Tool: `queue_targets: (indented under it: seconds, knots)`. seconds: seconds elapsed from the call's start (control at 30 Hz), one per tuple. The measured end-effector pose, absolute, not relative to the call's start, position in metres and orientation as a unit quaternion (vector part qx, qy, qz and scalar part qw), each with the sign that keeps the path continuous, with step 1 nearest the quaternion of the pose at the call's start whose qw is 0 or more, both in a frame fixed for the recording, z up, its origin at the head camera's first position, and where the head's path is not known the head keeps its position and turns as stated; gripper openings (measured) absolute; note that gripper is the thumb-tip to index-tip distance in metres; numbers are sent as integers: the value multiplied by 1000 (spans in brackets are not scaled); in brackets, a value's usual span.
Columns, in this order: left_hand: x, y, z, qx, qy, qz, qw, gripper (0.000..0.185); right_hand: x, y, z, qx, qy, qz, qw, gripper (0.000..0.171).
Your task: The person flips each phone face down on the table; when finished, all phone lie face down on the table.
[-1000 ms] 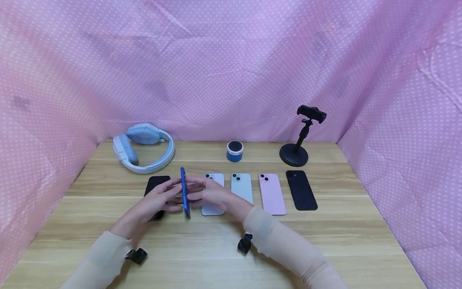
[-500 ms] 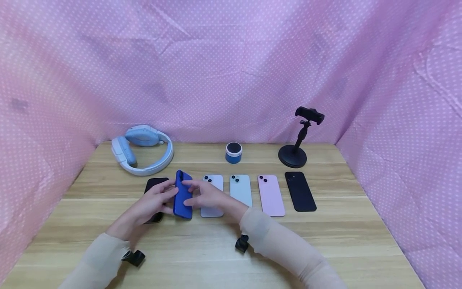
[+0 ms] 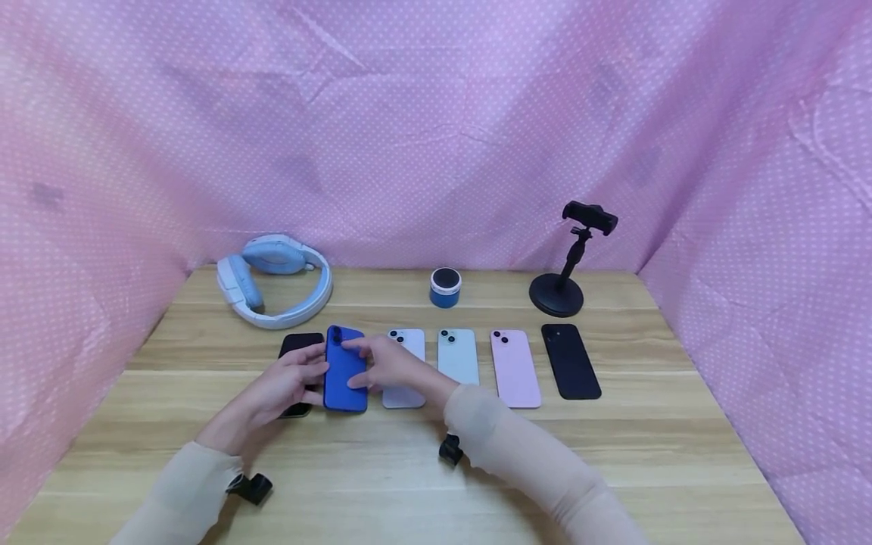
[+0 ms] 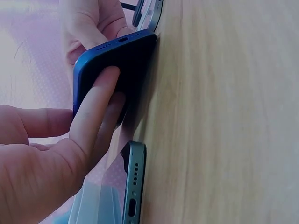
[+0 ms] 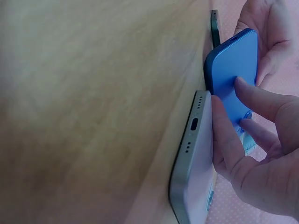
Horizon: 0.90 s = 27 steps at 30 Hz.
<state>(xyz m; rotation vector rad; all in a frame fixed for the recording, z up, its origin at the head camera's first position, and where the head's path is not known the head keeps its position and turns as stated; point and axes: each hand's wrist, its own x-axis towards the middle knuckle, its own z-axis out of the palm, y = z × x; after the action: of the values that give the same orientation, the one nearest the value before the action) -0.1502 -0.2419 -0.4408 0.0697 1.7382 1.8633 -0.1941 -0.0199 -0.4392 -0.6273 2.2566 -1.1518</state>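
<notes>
The blue phone (image 3: pixel 345 369) lies back-up in a row of phones near the middle of the tabletop (image 3: pixel 436 469), almost flat; the left wrist view shows its left edge a little off the wood. The left hand (image 3: pixel 275 387), at the phone's 9 o'clock, has its fingers (image 4: pixel 93 109) curled under and against that edge. The right hand (image 3: pixel 393 365), at the phone's 3 o'clock, rests straight, slightly spread fingertips (image 5: pixel 254 98) on the blue back.

Judging by this, the step in hand is laying the blue phone down into its slot in the row. The next move calls for slipping the left fingers out from under the edge without nudging the neighbours, then lifting the right fingertips clear.

At the blue phone's 9 o'clock a black phone (image 3: pixel 300 350) lies partly under the left hand. At 3 o'clock comes a pale lilac phone (image 3: pixel 403 378), just beside it, then a pale green phone (image 3: pixel 458 356), a pink phone (image 3: pixel 515 367) and another black phone (image 3: pixel 571 361). Toward 11 o'clock sit the headphones (image 3: pixel 275 278); toward 1 o'clock a small blue speaker (image 3: pixel 445 288), and beyond it a black phone stand (image 3: pixel 567 261).
</notes>
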Motion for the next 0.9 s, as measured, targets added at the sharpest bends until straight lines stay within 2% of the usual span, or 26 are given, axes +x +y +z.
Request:
queue_targets:
  seconds: [0.27, 0.63, 0.9]
  knots:
    - [-155, -243, -447, 30, 685, 671, 282, 58, -196, -23, -440, -242, 847, -405, 243, 73]
    - [-157, -243, -441, 17, 764, 592, 257, 57, -191, -27, -441, -212, 866, -397, 218, 70]
    - [-154, -240, -437, 9, 785, 571, 241, 64, -192, -27, -445, -216, 863, -405, 213, 67]
